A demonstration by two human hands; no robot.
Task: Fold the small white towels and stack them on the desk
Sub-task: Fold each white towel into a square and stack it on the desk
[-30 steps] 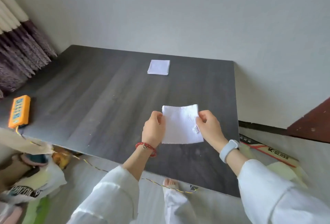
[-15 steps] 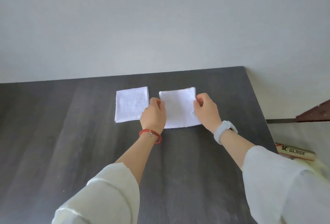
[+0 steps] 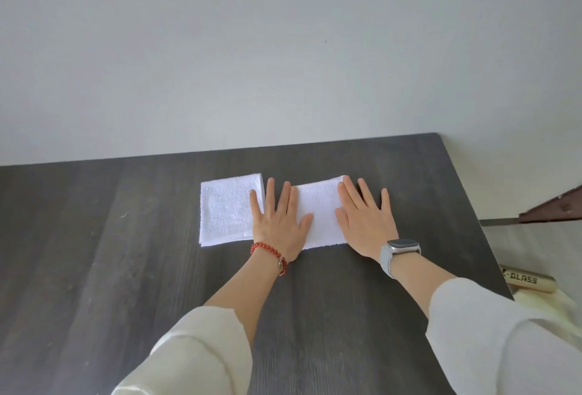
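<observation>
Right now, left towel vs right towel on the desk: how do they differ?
The left towel lies mostly uncovered, only the left hand overlapping its right edge; the right towel is pressed flat under both the left hand and the right hand. The left towel sits nearer the desk's middle, the right towel nearer its right edge. Both are white, folded, side by side, not stacked.

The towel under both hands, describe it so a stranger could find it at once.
On the dark desk, near its far edge, lie two white towels. It is the right towel, pressed flat by the left hand and right hand; the left towel is nearly uncovered.
</observation>
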